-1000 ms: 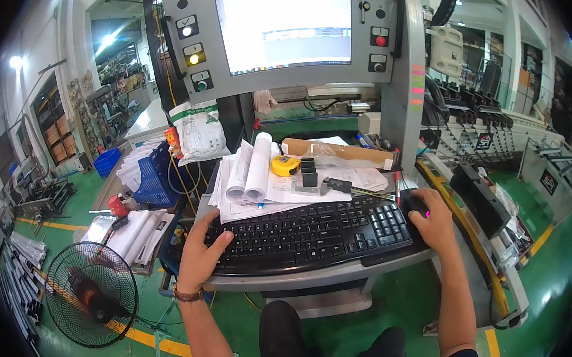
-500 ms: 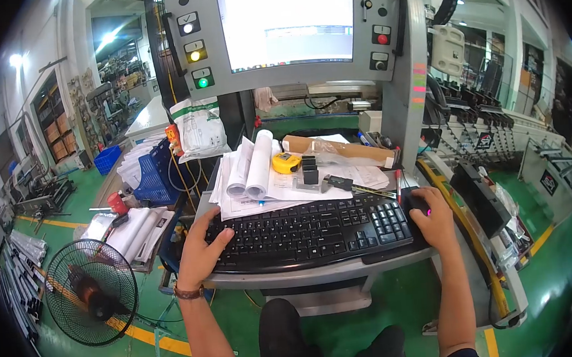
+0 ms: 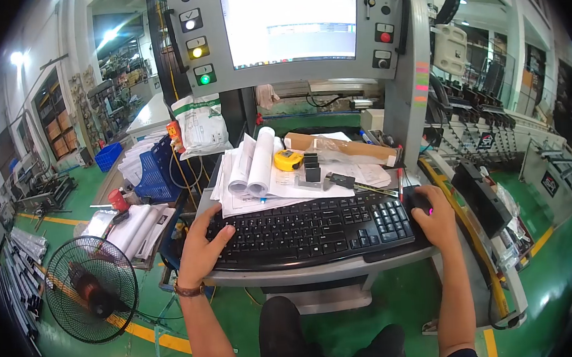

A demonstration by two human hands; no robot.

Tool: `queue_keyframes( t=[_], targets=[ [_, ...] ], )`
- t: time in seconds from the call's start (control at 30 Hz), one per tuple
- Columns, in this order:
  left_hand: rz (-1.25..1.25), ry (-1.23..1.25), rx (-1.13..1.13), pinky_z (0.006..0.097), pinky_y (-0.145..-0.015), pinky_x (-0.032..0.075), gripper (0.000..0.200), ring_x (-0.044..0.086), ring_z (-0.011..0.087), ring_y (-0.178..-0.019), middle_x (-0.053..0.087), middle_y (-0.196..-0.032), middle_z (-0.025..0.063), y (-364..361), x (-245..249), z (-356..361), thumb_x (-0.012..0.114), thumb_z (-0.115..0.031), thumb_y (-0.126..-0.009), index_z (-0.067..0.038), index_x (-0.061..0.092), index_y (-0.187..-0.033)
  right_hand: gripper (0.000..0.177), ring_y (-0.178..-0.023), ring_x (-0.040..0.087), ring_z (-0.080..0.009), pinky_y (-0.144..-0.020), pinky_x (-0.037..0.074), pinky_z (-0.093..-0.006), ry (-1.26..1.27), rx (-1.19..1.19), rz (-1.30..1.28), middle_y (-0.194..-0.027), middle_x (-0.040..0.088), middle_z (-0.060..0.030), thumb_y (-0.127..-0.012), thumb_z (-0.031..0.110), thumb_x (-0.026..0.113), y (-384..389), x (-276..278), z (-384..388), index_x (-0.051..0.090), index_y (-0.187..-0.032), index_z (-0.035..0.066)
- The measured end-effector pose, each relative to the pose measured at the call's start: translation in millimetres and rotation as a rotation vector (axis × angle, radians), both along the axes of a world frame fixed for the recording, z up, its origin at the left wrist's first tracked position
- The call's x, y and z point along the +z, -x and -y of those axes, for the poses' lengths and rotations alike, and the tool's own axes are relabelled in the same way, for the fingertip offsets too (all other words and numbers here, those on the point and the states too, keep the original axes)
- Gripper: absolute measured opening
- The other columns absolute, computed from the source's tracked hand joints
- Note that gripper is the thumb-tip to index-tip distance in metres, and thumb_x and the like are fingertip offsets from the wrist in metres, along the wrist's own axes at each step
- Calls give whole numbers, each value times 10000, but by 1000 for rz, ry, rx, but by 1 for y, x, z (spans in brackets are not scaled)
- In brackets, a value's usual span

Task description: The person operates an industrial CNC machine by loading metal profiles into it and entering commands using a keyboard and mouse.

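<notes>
While the person faces a screen (image 3: 291,20) set in a grey panel, the parts of the workstation lie as follows:

- Left hand (image 3: 202,249): open, its thumb spread from the loosely bent fingers; it lies at the left end of the keyboard (image 3: 286,235), gripping nothing visible, the thumb tip over the end keys.
- Right hand (image 3: 437,219): partly closed around the black mouse (image 3: 420,203), thumb along the side facing the keyboard; the far fingertips cannot be made out.
- Keyboard: along the front of the shelf (image 3: 326,272), whose pale edge runs just beyond the keyboard's near rim; its right end reaches almost to the mouse.
- Papers (image 3: 235,204): behind the keyboard, their front edge meeting its rear edge at the left; they bear two rolled sheets (image 3: 259,168), a yellow tape measure (image 3: 289,160) and small black blocks (image 3: 312,167).
- Room for the mouse: narrow, with the keyboard on one side and the shelf's right border on the other; a red-ended pen (image 3: 400,182) stands near its upper left.
- Room between the forearms: wide, the keyboard spanning most of it; the dark-clad knees (image 3: 283,328) show below the shelf edge, apart from both arms.
- Beyond the left arm: green floor (image 3: 169,303) and a black fan (image 3: 93,289), well apart from the elbow.
</notes>
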State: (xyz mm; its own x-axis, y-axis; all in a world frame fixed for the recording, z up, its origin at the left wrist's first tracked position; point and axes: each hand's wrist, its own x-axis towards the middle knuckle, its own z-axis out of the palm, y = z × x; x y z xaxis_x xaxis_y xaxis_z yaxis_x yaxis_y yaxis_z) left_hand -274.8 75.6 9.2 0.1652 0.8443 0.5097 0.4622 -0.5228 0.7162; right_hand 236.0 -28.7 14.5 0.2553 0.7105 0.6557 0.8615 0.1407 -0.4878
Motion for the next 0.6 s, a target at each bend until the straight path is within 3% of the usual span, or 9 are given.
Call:
queue_keyframes(
  t=[0.6],
  targets=[
    [-5, 7, 5, 428, -1228, 418, 668, 600, 339, -1423, 652, -1504, 231, 0, -1, 0, 813, -332, -1004, 12, 603, -1537, 448, -1242, 699, -389, -1061, 551, -445, 20, -9, 1, -1348, 699, -165, -866, 181, 700, -1, 0, 0, 706, -1288, 33]
  ],
)
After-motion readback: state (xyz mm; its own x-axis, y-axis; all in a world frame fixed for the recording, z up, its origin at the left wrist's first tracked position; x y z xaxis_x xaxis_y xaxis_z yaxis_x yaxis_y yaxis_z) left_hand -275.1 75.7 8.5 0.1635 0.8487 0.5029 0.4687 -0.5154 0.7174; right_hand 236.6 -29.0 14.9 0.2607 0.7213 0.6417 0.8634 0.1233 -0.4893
